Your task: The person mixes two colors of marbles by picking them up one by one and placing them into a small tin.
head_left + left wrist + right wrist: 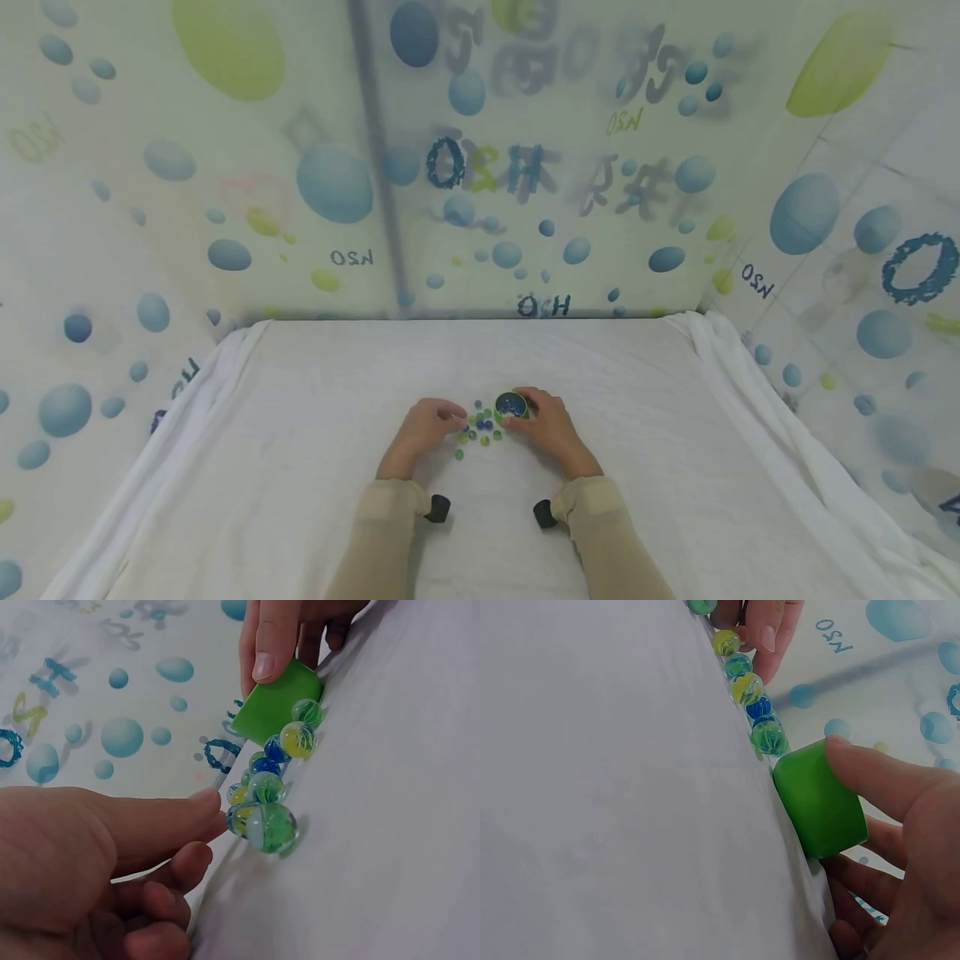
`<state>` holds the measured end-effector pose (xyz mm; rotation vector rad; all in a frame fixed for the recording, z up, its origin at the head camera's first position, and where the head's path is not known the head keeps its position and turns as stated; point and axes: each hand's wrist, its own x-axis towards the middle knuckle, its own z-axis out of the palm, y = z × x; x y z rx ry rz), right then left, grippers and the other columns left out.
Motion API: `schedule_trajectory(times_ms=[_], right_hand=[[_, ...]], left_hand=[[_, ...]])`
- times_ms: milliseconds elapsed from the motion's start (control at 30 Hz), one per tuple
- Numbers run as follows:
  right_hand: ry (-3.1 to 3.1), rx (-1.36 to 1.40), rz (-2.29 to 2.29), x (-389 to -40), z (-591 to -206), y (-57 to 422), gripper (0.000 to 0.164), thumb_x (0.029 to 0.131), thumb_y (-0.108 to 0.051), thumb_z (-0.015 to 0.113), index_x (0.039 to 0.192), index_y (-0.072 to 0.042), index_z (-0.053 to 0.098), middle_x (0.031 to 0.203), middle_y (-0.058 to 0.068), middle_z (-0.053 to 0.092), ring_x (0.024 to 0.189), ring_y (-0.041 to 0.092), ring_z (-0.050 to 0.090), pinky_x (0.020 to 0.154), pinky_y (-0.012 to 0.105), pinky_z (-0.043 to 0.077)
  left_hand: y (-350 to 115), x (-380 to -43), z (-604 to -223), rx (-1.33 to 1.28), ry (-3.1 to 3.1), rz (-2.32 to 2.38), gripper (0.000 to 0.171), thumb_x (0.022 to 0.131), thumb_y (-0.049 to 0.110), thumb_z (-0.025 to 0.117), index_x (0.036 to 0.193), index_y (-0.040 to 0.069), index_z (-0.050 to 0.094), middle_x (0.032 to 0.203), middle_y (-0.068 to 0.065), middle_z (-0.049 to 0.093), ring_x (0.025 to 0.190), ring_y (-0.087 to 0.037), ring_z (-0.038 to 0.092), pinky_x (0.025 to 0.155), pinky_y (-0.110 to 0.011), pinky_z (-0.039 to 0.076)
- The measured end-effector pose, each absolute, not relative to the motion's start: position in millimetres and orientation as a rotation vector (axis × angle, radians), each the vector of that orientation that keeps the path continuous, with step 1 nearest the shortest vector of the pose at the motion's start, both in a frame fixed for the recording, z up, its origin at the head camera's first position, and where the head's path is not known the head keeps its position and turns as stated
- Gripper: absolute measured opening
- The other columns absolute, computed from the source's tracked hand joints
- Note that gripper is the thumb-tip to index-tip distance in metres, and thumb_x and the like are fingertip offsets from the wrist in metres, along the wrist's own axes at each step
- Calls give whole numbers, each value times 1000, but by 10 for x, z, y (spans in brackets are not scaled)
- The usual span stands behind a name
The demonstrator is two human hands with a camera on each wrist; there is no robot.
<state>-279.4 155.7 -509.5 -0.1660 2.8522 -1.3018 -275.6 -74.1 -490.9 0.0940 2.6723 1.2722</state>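
Note:
Several glass marbles [484, 425], swirled in green, yellow and blue, lie loosely grouped on the white cloth between the hands. My left hand [429, 427] is at their left edge, thumb and forefinger a little apart. Its fingertips come right up to a blue-and-yellow marble [241, 820] beside a green marble [277, 827]. On the other side, my right hand [551, 423] grips a small green cup [821, 799] between thumb and fingers. The cup's mouth looks dark and shiny in the head view, and its green wall stands close to the nearest marbles.
White cloth [300, 467] covers the table, with bunched folds [720, 350] along the sides. A pale curtain [480, 242] with blue and green bubble prints hangs behind and at both sides. One green marble [459, 454] lies apart, closer to the person.

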Motion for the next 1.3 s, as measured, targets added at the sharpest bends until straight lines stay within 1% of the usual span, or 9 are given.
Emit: schedule_trajectory(times_ms=[300, 500, 767, 1300], right_hand=[[2848, -169, -1324, -2786, -5090, 1554, 55, 82, -29, 79, 130, -12, 59, 130, 11, 58, 124, 34, 46, 104, 50, 33], [2845, -174, -1331, -2788, -5089, 1559, 54, 82, -29, 79, 130, -12, 60, 131, 11, 58, 124, 34, 46, 104, 51, 33], [2839, -183, -1339, -2797, -5101, 1562, 55, 82, -30, 79, 130, -12, 59, 130, 10, 58, 125, 34, 45, 104, 51, 33], [2840, -150, -1316, -2807, -5123, 1552, 55, 82, -29, 79, 131, -12, 59, 132, 11, 57, 126, 34, 45, 105, 51, 32]], left_hand=[[-737, -2747, -4922, 100, 2682, 1253, 12, 87, 18, 70, 98, 14, 74, 112, -8, 64, 105, -28, 58, 87, -45, 47], [-735, -2753, -4937, 141, 2715, 1218, 9, 86, 18, 71, 93, 15, 75, 110, -8, 65, 106, -29, 58, 90, -47, 45], [-721, -2740, -4932, 133, 2731, 1203, 8, 85, 18, 72, 92, 15, 75, 109, -8, 65, 105, -29, 58, 90, -47, 46], [-722, -2751, -4960, 91, 2727, 1225, 9, 85, 18, 71, 92, 15, 74, 112, -9, 62, 110, -31, 55, 94, -49, 42]])
